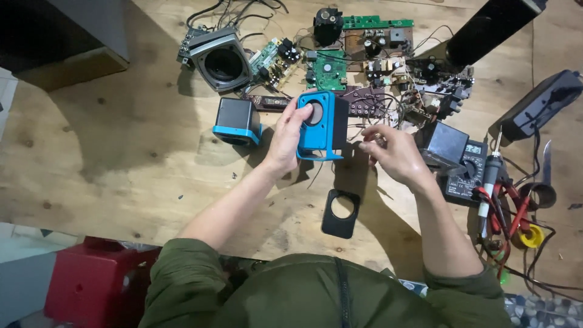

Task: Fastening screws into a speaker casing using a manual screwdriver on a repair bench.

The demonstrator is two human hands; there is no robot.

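Your left hand (285, 138) grips the blue speaker (320, 126) from its left side, fingers wrapped around the blue frame and thumb near the round cone on its face. The speaker stands upright on the wooden bench (121, 170), just in front of the spread of circuit boards. Your right hand (392, 157) sits just beside the speaker's dark right side — its fingers are curled in, pinched together at the tips, but you cannot tell from here whether they hold anything.

To the left of your left hand a second small speaker (237, 121) rests on the bench, grey-black on top with a blue base. Behind it lies a silver speaker housing (220, 59) with a large round opening, tilted toward you. A green circuit board (330, 70) and several brown ones crowded with parts and wires fill the bench behind the blue speaker.

Near you, between your forearms, a flat black cover (340, 213) with a round hole lies on the wood, apart from both hands. By your right wrist a dark grey box (445, 146) touches a multimeter (464, 173), and a soldering iron (489, 182) with red leads lies to its right. A yellow ring-shaped roll (533, 237) sits among the cables at the far right. A red stool (91, 282) shows at the lower left, below the bench edge.
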